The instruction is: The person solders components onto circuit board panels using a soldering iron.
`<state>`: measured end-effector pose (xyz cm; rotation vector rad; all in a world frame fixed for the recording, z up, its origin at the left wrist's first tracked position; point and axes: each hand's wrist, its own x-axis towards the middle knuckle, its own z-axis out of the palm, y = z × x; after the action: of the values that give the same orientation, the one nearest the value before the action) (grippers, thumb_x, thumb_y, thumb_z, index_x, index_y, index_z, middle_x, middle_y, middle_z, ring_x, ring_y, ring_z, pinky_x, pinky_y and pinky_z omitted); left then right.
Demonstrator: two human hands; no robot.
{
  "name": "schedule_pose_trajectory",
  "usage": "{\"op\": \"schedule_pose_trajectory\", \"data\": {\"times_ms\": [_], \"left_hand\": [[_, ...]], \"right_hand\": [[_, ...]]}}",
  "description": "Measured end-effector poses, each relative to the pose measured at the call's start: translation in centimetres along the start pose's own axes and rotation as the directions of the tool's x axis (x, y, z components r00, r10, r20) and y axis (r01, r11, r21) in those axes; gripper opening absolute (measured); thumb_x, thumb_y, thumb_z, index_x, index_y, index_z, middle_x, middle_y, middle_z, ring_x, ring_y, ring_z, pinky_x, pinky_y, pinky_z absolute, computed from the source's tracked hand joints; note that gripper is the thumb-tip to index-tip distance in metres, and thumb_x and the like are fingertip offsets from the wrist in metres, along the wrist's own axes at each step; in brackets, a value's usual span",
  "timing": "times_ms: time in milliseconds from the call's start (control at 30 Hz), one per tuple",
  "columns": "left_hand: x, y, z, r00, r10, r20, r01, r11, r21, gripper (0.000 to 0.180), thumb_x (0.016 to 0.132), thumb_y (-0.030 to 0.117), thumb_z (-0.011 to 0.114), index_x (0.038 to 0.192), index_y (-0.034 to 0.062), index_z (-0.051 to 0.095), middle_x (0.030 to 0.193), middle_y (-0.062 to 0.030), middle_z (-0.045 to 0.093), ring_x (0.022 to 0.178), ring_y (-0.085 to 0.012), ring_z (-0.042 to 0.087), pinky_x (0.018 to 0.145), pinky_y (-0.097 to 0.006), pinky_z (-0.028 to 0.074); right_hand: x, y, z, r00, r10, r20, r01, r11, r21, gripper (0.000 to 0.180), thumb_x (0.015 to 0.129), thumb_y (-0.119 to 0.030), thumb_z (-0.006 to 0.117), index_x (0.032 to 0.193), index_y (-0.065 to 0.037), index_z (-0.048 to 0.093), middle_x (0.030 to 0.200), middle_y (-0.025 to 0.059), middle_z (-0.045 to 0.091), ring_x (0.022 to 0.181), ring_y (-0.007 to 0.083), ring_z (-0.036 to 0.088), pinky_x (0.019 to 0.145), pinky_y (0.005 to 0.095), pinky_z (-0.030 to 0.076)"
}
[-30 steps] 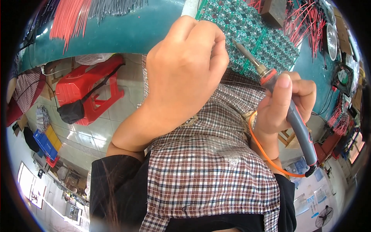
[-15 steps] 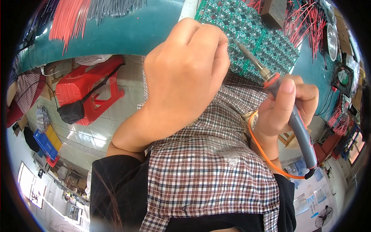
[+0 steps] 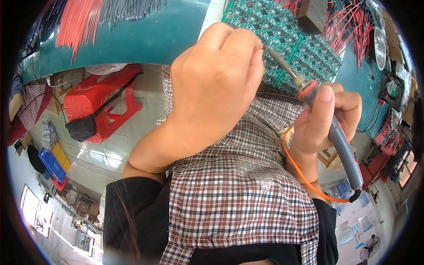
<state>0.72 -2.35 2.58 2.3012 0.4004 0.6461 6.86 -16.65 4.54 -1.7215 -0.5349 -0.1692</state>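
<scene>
My right hand [image 3: 324, 119] grips a soldering iron [image 3: 343, 148] with a grey handle and a red collar. Its metal tip points up and left, ending close to the fingertips of my left hand [image 3: 212, 84]. The back of that left hand faces up, and its fingers are pinched together over the edge of the boards; whatever they hold is hidden. Beneath both hands lies a panel of green circuit boards [image 3: 304, 57], covered with small repeated parts. An orange cable [image 3: 304, 179] runs from the iron's rear end past my right wrist.
Red wires [image 3: 79, 26] and grey wires [image 3: 132, 9] lie on the teal tabletop [image 3: 154, 44] at the far left. A brown block [image 3: 312, 17] sits on the boards, beside more red wires [image 3: 349, 26]. A small black fan [image 3: 392, 90] is at right; a red stool [image 3: 84, 99] stands below left.
The soldering iron's tip has shifted slightly left, closer to my left fingertips. My left hand has moved a little right and stays pinched.
</scene>
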Motion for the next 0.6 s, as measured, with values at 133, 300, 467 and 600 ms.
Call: {"op": "schedule_pose_trajectory", "data": {"times_ms": [133, 300, 467, 600], "left_hand": [[0.0, 0.0, 0.0, 1.000, -0.004, 0.004, 0.004, 1.000, -0.003, 0.011, 0.073, 0.003, 0.070, 0.082, 0.0066, 0.065, 0.073, -0.0005, 0.059, 0.045, -0.0071, 0.044, 0.043, -0.022, 0.036], [0.2, -0.1, 0.1, 1.000, 0.022, 0.006, -0.022, 0.999, -0.023, 0.010, 0.074, 0.003, 0.070, 0.082, 0.0064, 0.065, 0.074, -0.0011, 0.058, 0.047, -0.0076, 0.045, 0.044, -0.023, 0.036], [0.3, 0.1, -1.1, 0.999, -0.027, 0.020, 0.028, 0.998, -0.059, 0.007, 0.076, 0.002, 0.068, 0.081, 0.0042, 0.063, 0.073, -0.0015, 0.055, 0.048, -0.0071, 0.046, 0.044, -0.022, 0.036], [0.3, 0.2, -1.8, 0.997, -0.076, 0.013, 0.077, 0.992, -0.098, 0.006, 0.078, 0.001, 0.066, 0.081, 0.0026, 0.061, 0.074, -0.0009, 0.054, 0.048, -0.0047, 0.043, 0.044, -0.021, 0.033]], "right_hand": [[0.1, 0.0, -0.1, 1.000, -0.001, 0.011, 0.001, 1.000, 0.012, 0.020, 0.083, -0.004, 0.059, 0.073, -0.005, 0.041, 0.055, 0.0047, 0.048, 0.044, 0.0057, 0.035, 0.044, 0.0200, 0.028], [0.0, 0.0, 0.0, 1.000, 0.004, 0.005, -0.004, 1.000, 0.009, 0.020, 0.083, -0.004, 0.058, 0.073, -0.005, 0.041, 0.055, 0.0049, 0.048, 0.044, 0.0059, 0.035, 0.044, 0.0202, 0.029], [0.0, -0.2, -1.6, 0.996, 0.037, 0.081, -0.039, 0.999, 0.027, 0.021, 0.084, -0.003, 0.059, 0.077, -0.006, 0.039, 0.059, 0.0050, 0.050, 0.049, 0.0065, 0.038, 0.047, 0.0209, 0.032], [-0.2, -0.2, -1.9, 0.984, 0.047, 0.174, -0.056, 0.997, 0.045, 0.023, 0.084, -0.001, 0.060, 0.082, -0.006, 0.038, 0.063, 0.0051, 0.052, 0.053, 0.0071, 0.041, 0.051, 0.0216, 0.034]]}}
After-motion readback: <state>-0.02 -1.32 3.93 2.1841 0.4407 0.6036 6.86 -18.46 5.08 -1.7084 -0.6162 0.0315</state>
